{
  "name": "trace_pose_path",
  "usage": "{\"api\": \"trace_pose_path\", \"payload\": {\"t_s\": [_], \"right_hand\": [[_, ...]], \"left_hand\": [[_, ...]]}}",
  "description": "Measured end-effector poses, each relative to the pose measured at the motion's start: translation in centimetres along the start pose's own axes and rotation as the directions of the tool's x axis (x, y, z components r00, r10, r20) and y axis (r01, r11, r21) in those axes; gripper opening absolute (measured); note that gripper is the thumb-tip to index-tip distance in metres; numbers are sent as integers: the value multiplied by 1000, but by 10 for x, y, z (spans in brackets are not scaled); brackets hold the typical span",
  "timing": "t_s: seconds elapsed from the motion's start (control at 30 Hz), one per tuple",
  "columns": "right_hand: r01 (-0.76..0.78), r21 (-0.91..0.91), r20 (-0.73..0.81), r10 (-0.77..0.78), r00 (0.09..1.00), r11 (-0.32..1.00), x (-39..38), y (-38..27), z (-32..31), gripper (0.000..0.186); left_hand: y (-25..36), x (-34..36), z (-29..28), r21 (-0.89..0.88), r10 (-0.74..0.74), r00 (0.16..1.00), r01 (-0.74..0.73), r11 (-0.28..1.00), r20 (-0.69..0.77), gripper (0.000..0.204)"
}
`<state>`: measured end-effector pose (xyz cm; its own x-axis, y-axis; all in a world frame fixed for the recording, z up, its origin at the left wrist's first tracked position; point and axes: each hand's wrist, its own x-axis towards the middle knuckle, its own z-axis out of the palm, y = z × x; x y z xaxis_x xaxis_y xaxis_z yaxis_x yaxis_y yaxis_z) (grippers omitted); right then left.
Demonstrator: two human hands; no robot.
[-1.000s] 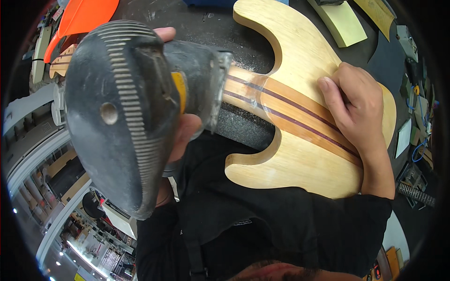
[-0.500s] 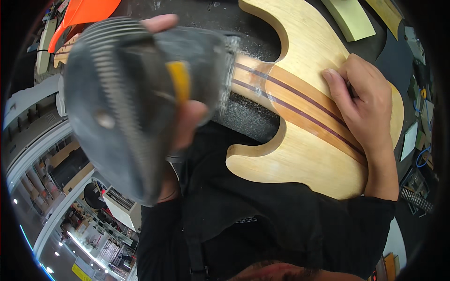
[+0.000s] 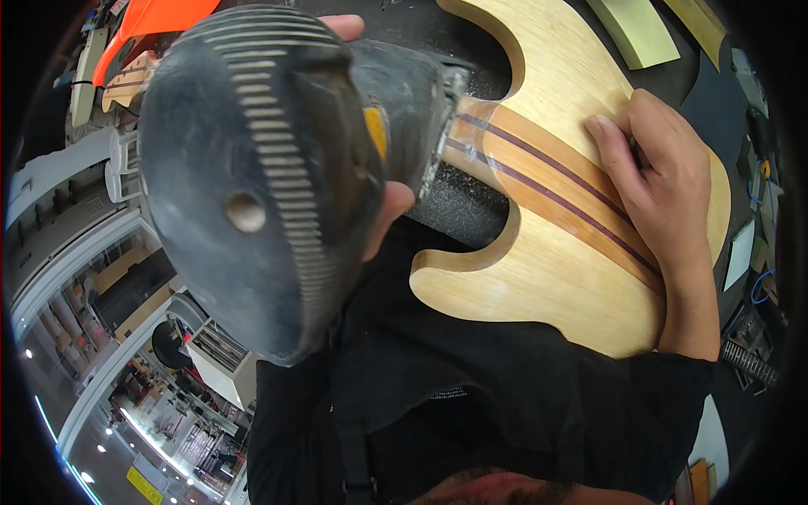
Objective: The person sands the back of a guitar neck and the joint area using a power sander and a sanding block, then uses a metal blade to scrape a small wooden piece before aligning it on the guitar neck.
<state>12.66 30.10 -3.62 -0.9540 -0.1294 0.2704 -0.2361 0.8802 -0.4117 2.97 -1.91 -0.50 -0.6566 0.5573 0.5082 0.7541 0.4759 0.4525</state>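
Note:
My left hand (image 3: 389,217) grips a large dark grey power sander (image 3: 206,160) with a ribbed strip and a yellow patch. Most of that hand is hidden behind the tool; only fingertips show at its upper and right edges. The sander hides much of the neck of an unfinished electric guitar. Its pale wooden body (image 3: 484,290) has a brown centre strip with two dark stripes. My right hand (image 3: 661,172) rests on the body's right part, fingers curled in and thumb bent, with nothing visible in it. Beyond the sander, the guitar's headstock (image 3: 126,82) shows at the left.
Pale dust lies on the dark bench (image 3: 459,206) beside the neck. An orange object (image 3: 160,23) is at the upper left, and a pale yellow block (image 3: 633,34) at the upper right. Another fretted neck (image 3: 749,362) appears at the right edge.
The sander has moved to the right along the neck, toward the guitar body, with my left hand on it. My right hand stays on the body, almost in the same place.

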Motion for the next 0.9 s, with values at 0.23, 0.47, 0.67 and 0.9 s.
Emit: {"api": "trace_pose_path", "payload": {"t_s": [0.23, 0.47, 0.67, 0.9], "right_hand": [[35, 2, -5, -35, 999, 999, 0, 1, 0, 33], [68, 30, -8, -68, 998, 997, 5, -4, -5, 32], [26, -22, -10, -26, 1000, 999, -3, 2, 0, 32], [70, -2, 1, -70, 998, 998, 2, 4, -1, 28]], "left_hand": [[-19, -3, 10, -276, -118, 992, 102, 956, -39, 91], [-1, -3, -4, -272, -160, 987, 144, 952, -36, 91], [-9, 0, 25, -294, -96, 990, 63, 954, -99, 90], [-22, -1, 23, -270, -64, 991, 29, 962, -120, 84]]}}
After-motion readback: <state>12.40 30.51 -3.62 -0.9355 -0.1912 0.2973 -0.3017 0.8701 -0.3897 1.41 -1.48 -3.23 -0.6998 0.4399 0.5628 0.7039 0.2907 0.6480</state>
